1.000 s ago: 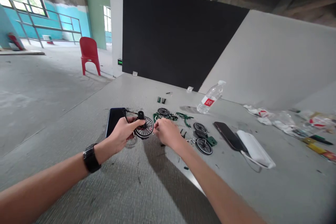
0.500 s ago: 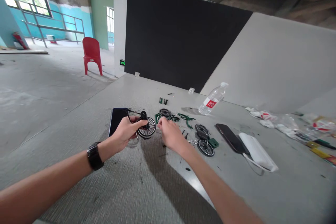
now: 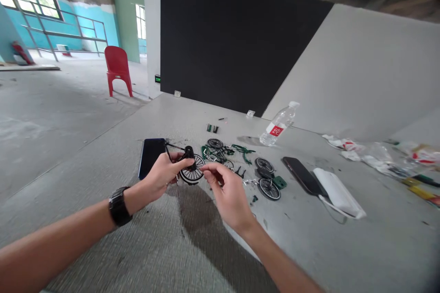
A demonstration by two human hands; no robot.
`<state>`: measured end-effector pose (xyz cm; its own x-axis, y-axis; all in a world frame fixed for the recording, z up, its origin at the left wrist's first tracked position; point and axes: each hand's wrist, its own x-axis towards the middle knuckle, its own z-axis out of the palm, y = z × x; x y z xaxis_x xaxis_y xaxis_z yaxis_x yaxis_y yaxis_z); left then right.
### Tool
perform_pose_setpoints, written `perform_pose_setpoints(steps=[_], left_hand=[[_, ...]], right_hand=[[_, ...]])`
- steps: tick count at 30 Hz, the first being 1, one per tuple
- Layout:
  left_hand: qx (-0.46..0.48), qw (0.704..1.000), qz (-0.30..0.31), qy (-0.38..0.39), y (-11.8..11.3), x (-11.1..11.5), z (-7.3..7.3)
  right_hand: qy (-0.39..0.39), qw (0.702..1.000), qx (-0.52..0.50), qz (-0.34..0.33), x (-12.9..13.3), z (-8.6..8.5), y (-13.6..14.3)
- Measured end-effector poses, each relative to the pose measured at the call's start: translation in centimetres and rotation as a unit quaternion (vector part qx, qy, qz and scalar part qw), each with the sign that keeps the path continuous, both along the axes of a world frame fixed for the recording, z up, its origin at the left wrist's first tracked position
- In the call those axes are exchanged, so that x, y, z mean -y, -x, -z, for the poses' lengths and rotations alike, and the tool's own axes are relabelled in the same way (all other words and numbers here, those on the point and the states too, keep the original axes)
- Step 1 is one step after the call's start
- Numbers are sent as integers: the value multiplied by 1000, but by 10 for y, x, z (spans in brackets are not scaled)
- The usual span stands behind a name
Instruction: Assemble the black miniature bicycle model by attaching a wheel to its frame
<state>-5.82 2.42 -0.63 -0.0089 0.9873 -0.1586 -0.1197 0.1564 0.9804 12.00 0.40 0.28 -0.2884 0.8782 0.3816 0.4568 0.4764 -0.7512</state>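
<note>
Left hand (image 3: 164, 175), watch (image 3: 118, 206) on wrist: closed around a small black spoked wheel assembly (image 3: 191, 170), raised just above the grey table (image 3: 172, 247). Right hand (image 3: 229, 192): thumb and forefinger pinched together beside the wheel's rim; whether they grip a tiny part cannot be told. Behind: dark phone (image 3: 150, 156), green frame pieces (image 3: 242, 151), 2 loose wheels (image 3: 269, 188), second phone (image 3: 301, 175), white case (image 3: 338, 192). Risk, as judged: a small fitting could slip from the pinch and get lost among scattered bits. Plastic bottle (image 3: 279, 124): red label, writing unreadable.
</note>
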Motion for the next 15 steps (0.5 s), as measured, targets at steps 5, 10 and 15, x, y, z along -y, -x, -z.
perform_pose_setpoints(steps=[5, 10, 15], left_hand=[[-7, 1000, 7, 6, -1, 3, -6], [12, 1000, 20, 9, 0, 4, -7], [10, 999, 39, -2, 0, 4, -2]], right_hand=[[-27, 999, 39, -21, 5, -5, 2], [-39, 998, 41, -22, 6, -6, 3], [-24, 999, 31, -20, -2, -5, -3]])
